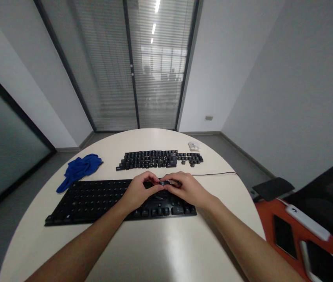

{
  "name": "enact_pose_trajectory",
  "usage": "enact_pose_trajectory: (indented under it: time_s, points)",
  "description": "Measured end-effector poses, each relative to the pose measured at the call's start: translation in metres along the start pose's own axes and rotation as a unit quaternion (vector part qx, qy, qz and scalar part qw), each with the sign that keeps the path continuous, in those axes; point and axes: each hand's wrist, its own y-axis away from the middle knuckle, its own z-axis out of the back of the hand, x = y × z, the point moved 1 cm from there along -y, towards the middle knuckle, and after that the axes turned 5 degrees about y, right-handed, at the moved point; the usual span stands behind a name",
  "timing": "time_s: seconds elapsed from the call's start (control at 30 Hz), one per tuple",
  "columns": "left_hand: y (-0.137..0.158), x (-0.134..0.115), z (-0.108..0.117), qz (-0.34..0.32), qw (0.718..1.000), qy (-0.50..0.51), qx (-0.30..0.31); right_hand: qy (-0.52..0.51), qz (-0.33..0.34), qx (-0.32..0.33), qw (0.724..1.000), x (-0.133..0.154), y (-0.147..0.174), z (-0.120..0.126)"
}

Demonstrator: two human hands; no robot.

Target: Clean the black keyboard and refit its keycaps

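Over a black keyboard (96,199) on a pale counter (143,250), the left hand (139,190) and right hand (188,188), thumbs and fingers nearly closed, pinch a small dark piece (162,183), its details unclear. A light, level grip suits it best.

On the red-orange surface (298,230) at right, we see a dark phone (285,237) near a long white device (307,222); ahead, blinds (101,78) hang beside a pale wall (219,70).
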Motion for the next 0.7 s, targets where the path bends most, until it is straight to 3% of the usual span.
enact_pose_trajectory:
  time_s: [0.07, 0.2, 0.33, 0.47, 0.7]
  points:
    - [0.001, 0.000, -0.001, -0.013, 1.000, -0.020, 0.007, 0.028, -0.024, -0.025, 0.999, -0.011, 0.002, 0.012]
    - [0.004, 0.002, -0.002, -0.059, 0.993, -0.091, 0.045, 0.135, -0.153, -0.118, 0.972, -0.055, 0.015, 0.051]
    - [0.005, 0.002, -0.002, -0.078, 0.985, -0.137, 0.070, 0.177, -0.241, -0.116, 0.947, -0.102, 0.031, 0.076]
    - [0.006, 0.000, -0.002, -0.089, 0.980, -0.152, 0.088, 0.179, -0.282, -0.101, 0.937, -0.123, 0.040, 0.078]
    - [0.007, -0.002, -0.002, -0.095, 0.974, -0.183, 0.096, 0.156, -0.314, -0.086, 0.932, -0.129, 0.040, 0.070]
